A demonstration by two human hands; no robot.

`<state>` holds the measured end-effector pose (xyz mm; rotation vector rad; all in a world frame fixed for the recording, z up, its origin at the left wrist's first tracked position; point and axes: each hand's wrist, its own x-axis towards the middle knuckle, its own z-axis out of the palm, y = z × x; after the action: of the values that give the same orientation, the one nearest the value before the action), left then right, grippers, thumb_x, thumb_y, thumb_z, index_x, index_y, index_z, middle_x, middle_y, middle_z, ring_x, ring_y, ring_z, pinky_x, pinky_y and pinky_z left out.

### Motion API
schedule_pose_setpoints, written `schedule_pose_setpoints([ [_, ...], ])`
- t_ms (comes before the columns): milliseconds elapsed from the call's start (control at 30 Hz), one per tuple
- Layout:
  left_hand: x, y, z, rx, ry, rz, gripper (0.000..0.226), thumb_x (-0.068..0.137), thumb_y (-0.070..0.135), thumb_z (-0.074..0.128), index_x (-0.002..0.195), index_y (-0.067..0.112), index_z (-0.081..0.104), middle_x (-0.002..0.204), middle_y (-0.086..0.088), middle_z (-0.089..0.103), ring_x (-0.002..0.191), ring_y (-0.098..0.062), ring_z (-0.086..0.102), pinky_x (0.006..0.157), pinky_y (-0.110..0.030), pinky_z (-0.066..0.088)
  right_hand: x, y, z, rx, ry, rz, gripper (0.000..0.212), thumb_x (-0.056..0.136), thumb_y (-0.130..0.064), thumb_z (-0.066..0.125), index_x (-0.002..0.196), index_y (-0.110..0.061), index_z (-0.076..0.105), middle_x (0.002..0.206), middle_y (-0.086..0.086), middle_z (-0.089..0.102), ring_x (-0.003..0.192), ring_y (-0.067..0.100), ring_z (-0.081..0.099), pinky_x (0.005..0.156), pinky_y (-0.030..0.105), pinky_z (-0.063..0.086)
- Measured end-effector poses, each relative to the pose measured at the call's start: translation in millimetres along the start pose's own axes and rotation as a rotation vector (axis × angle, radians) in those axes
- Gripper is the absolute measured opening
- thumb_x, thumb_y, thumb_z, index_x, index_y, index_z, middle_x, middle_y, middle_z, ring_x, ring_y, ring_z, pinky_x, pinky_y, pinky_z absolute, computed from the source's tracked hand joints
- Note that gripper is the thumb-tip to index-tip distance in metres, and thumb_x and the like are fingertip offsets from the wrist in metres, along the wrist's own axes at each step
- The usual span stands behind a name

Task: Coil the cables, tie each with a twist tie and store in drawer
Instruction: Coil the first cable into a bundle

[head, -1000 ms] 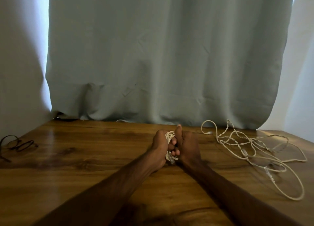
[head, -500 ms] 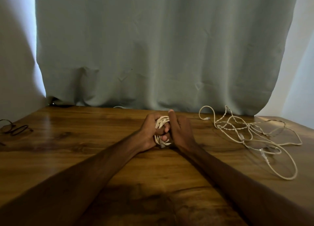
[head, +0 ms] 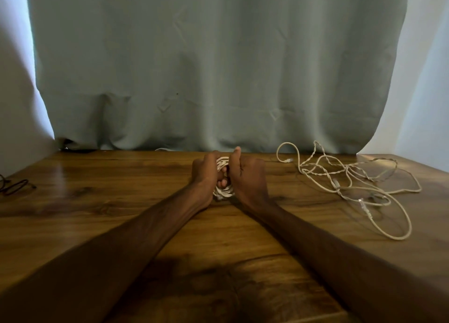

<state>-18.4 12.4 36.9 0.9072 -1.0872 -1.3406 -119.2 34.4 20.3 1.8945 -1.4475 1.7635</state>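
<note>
A small coil of white cable (head: 223,191) sits between my two hands at the middle of the wooden table (head: 97,216). My left hand (head: 206,174) grips the coil from the left with its fingers curled round it. From the right, my right hand (head: 247,177) holds the same coil, thumb raised above it. Most of the coil is hidden by the hands; no twist tie is visible. A second white cable (head: 352,186) lies loose and tangled on the table to the right.
A dark cable (head: 14,186) lies at the table's left edge. A pale green curtain (head: 218,67) hangs behind the table's far edge, with a dark object (head: 73,149) under its left end. No drawer is in view.
Both hands stay closed round the white coil in the same place. The view has shifted slightly; the loose cable on the right has not moved.
</note>
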Motion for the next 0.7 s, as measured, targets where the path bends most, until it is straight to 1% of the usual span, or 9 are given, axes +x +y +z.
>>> schedule_pose_setpoints([
  [100,4.3,3.9,-2.3,0.015,-0.106,-0.056,0.042,0.092,0.027,0.058,0.053,0.011,0.059,0.047,-0.006,0.052,0.034,-0.018,0.044,0.043,-0.023,0.035,4.0,0.9,-0.9,-0.071,0.012,0.009,0.063,0.108,-0.028,0.034,0.051,-0.012,0.056,0.044,-0.008,0.049,0.038,0.008,0.045,0.05,0.032,0.034],
  [167,2.7,9.3,-0.1,0.038,-0.199,-0.105,0.045,0.093,0.031,0.058,0.051,0.013,0.059,0.047,-0.004,0.051,0.036,-0.017,0.045,0.041,-0.022,0.037,7.5,4.7,-4.7,-0.097,0.018,0.041,0.064,0.108,-0.029,0.033,0.054,-0.008,0.06,0.045,-0.003,0.054,0.039,0.014,0.05,0.05,0.033,0.038],
  [233,-0.6,14.1,3.0,0.059,-0.224,-0.095,0.042,0.094,0.032,0.061,0.058,0.009,0.061,0.05,-0.005,0.052,0.039,-0.017,0.046,0.041,-0.022,0.038,8.9,6.9,-8.2,-0.106,0.005,0.052,0.065,0.109,-0.028,0.032,0.055,-0.009,0.063,0.046,-0.004,0.056,0.04,0.014,0.053,0.05,0.033,0.041],
  [300,-4.9,16.6,5.3,0.09,-0.193,-0.049,0.039,0.093,0.031,0.065,0.061,0.008,0.061,0.052,-0.006,0.051,0.04,-0.017,0.046,0.042,-0.022,0.037,9.2,6.1,-8.9,-0.106,-0.015,0.04,0.066,0.111,-0.028,0.03,0.054,-0.015,0.062,0.045,-0.006,0.056,0.039,0.01,0.053,0.049,0.033,0.043],
  [367,-8.3,15.4,5.6,0.126,-0.125,0.015,0.041,0.091,0.029,0.066,0.056,0.011,0.058,0.048,-0.003,0.049,0.039,-0.016,0.043,0.043,-0.023,0.034,7.3,2.6,-6.6,-0.096,-0.04,0.025,0.064,0.112,-0.028,0.029,0.056,-0.021,0.059,0.046,-0.008,0.055,0.039,0.008,0.053,0.048,0.029,0.041],
  [467,-10.1,13.6,-1.0,0.178,-0.015,0.12,0.041,0.092,0.027,0.065,0.054,0.013,0.06,0.043,0.003,0.05,0.039,-0.016,0.044,0.044,-0.022,0.033,1.6,-8.6,1.4,-0.045,-0.06,0.033,0.065,0.113,-0.029,0.028,0.056,-0.017,0.058,0.046,-0.008,0.052,0.04,0.009,0.051,0.048,0.028,0.036],
  [600,-7.4,20.6,-36.3,0.381,0.077,0.201,0.051,0.091,0.045,0.069,0.054,0.011,0.065,0.047,-0.002,0.061,0.042,-0.017,0.056,0.049,-0.025,0.043,-6.7,-37.2,24.4,0.108,-0.143,0.159,0.066,0.113,-0.028,0.032,0.052,-0.024,0.056,0.042,-0.009,0.053,0.043,0.001,0.056,0.049,0.013,0.036],
  [633,-5.2,23.9,-48.3,0.417,0.098,0.216,0.051,0.091,0.046,0.069,0.056,0.009,0.066,0.05,-0.004,0.063,0.046,-0.019,0.059,0.052,-0.029,0.047,-6.5,-45.8,31.7,0.159,-0.186,0.211,0.066,0.113,-0.033,0.031,0.055,-0.022,0.062,0.046,-0.008,0.06,0.047,0.0,0.06,0.051,0.013,0.04],
  [700,-1.9,34.2,-74.5,0.478,0.161,0.264,0.05,0.091,0.043,0.069,0.064,0.002,0.07,0.062,-0.011,0.07,0.061,-0.026,0.068,0.063,-0.039,0.054,-6.2,-61.2,49.0,0.24,-0.26,0.272,0.067,0.112,-0.043,0.028,0.072,-0.014,0.075,0.066,0.001,0.074,0.064,0.01,0.071,0.063,0.026,0.053],
])
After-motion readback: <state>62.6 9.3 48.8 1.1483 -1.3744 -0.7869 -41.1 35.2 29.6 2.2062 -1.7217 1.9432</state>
